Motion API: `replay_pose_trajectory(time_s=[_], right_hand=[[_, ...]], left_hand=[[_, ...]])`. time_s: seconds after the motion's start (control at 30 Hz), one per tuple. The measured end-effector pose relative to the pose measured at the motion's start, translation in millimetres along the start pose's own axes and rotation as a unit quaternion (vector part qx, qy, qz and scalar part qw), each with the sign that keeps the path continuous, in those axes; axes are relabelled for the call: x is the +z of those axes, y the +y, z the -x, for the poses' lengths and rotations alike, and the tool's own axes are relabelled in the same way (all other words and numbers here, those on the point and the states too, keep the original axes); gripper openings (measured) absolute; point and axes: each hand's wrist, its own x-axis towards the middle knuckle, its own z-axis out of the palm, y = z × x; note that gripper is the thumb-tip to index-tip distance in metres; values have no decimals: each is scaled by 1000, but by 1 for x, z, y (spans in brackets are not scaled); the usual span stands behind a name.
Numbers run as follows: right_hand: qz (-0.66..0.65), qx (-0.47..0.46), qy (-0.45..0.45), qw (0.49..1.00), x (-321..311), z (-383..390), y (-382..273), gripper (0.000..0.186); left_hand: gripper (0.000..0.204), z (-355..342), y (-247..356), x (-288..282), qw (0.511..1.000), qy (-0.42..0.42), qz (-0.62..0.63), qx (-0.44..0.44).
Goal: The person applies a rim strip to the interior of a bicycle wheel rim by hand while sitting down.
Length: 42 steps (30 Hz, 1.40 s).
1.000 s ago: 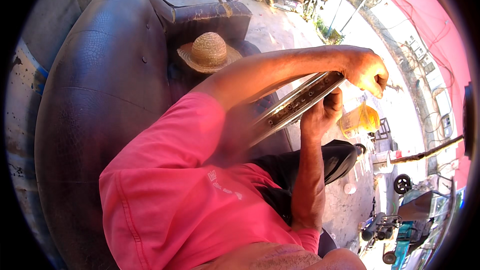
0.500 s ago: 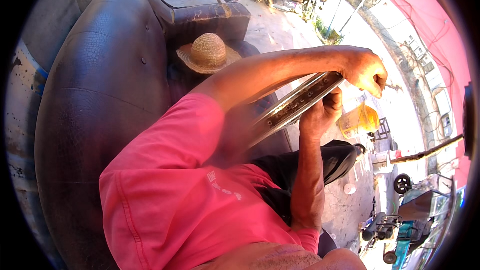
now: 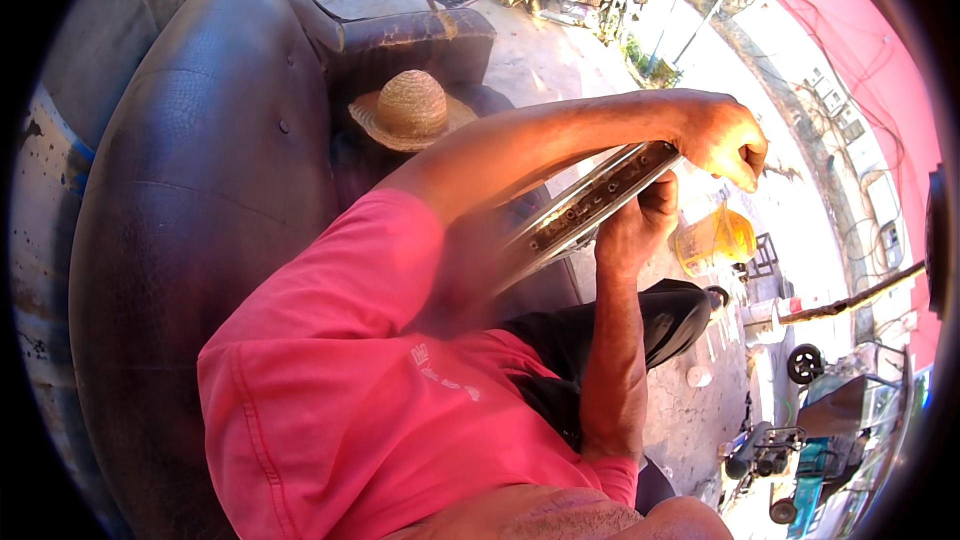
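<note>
A long, shiny metal channel point(image 3: 597, 202) slants up and away from my chest. Its groove is dark and dirty, with small studs or holes along it, and the near end is blurred. My left hand point(image 3: 722, 140) bends down over the far end, fingers curled and closed, the grip partly hidden by the wrist. Just below, my right hand point(image 3: 642, 225) is closed against the lower edge of the channel, its fingers curled up at the metal. Where the channel ends past my hands is hidden.
A dark leather sofa point(image 3: 200, 200) stands at my left, with a straw hat point(image 3: 412, 110) on its seat. Beyond my hands are a yellow container point(image 3: 722, 240) and a white bucket point(image 3: 762, 322) with a stick point(image 3: 850, 295). A wheeled machine point(image 3: 770, 455) stands at lower right.
Both hands keep nearly the same place and closed shape. The view has shifted slightly, and the marks along the channel's groove appear a little displaced.
</note>
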Motion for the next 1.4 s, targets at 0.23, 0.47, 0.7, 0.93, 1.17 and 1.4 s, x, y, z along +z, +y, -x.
replay_pose_trajectory(time_s=[0.23,0.47,0.7,0.93,1.17,1.4], right_hand=[[10,-15,-17,1000,-3,3,-1,5],[47,-16,-50,998,-6,1,-6,10],[75,35,-81,993,-7,-3,-12,13],[35,61,-107,992,-17,-11,-9,14],[60,56,-87,993,-24,-11,1,26],[73,-7,-85,994,-17,-12,9,20]], left_hand=[[28,-2,-2,3,1000,-3,23,14],[29,-2,-5,3,1000,3,19,11],[29,-3,-8,1,1000,2,8,24],[28,-1,-8,-1,1000,11,13,-12],[25,8,-13,-7,997,35,-68,1],[24,6,-13,-5,996,46,-71,0]])
